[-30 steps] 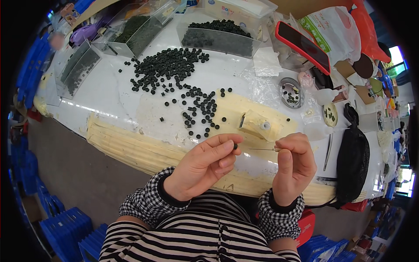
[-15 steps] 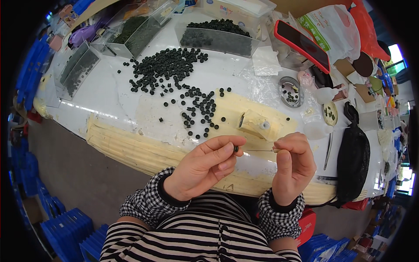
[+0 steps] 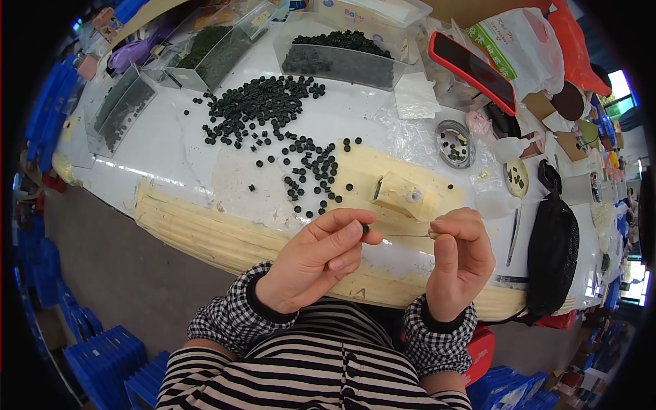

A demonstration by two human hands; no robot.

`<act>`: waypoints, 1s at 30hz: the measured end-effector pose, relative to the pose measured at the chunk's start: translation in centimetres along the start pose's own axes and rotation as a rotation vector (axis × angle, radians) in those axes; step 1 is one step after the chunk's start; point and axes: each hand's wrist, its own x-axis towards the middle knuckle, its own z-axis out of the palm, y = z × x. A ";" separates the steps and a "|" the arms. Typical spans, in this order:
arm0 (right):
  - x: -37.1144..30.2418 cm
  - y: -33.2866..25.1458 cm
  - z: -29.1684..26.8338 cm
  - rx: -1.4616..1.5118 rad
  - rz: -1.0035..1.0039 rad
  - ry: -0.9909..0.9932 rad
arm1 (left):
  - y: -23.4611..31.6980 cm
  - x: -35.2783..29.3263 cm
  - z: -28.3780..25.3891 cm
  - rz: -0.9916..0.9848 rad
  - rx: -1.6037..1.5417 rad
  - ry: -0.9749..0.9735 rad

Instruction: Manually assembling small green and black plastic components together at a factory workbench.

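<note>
Between the thumb and fingers of my left hand is a small round black part, partly covered by the fingertips. My right hand pinches the end of a thin metal needle, whose free tip points left toward the black part. A short gap seems to separate the tip from the part. Beyond my hands, several loose black parts of the same kind are scattered, with a larger heap behind them. A tape-wrapped block with a pale round knob stands just past the needle.
Clear bins of small dark parts line the far side. At the right are a phone in a red case, a round dish, tweezers and a black pouch. A yellow padded edge borders the table's front.
My left fingers have shifted on the black part, which has moved slightly left and up, farther from the needle's tip. The right hand has hardly moved.
</note>
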 end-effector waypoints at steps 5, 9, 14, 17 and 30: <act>0.0 0.0 0.0 0.005 0.001 -0.002 | 0.2 -0.1 0.6 -0.014 0.045 0.057; 0.0 0.0 0.0 0.010 0.004 -0.002 | 0.1 -0.1 0.6 0.028 0.092 0.040; 0.0 0.0 -0.1 -0.067 0.007 0.098 | 0.2 0.0 0.5 0.043 0.108 0.035; 0.5 0.0 0.0 -0.332 -0.057 0.211 | 0.5 -0.1 0.3 0.071 0.150 0.010; 1.3 -0.3 0.2 -0.747 -0.312 0.221 | 0.8 0.3 0.5 0.116 0.241 0.097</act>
